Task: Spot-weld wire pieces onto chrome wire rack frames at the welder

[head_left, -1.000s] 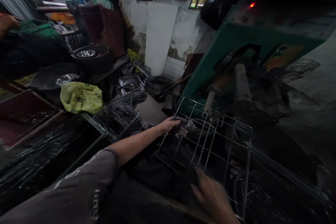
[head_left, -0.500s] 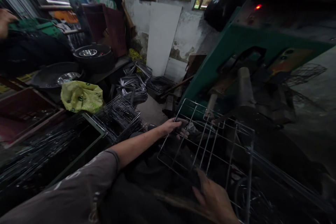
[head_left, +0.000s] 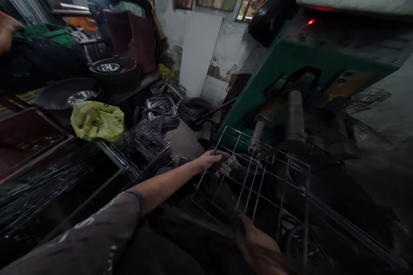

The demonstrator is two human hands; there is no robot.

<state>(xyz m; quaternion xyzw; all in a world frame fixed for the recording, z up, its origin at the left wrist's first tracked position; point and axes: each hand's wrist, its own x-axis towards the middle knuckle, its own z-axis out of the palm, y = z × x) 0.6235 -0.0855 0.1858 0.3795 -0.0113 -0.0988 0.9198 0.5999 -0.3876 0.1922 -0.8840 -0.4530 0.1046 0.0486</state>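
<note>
A rectangular wire rack [head_left: 250,187] of thin metal rods lies tilted in front of me, under the metal rods of a green machine [head_left: 248,90]. My left hand [head_left: 214,162] is closed on its left edge, thumb above and fingers curling beneath. At the rack's near edge is my right hand [head_left: 260,238], closed on the wire there; its fingers are dim and partly blurred. The machine's lower metal rod [head_left: 257,135] reaches down to the rack's far side. Dark blurred strands pass in front of my right wrist.
Left of me are a crate of wire pieces [head_left: 109,161], a wire basket filled with wire parts [head_left: 142,146] and a yellow-green bag [head_left: 97,120]. Stacked wire frames [head_left: 163,111] lie farther back. Black basins [head_left: 114,75] hold metal bowls. Another person's hand [head_left: 8,30] shows at the far left.
The view has shifted slightly, so the machine sits a little lower and farther left. My left hand keeps its hold on the rack; my right hand appears slightly lower, with more blurred strands in front.
</note>
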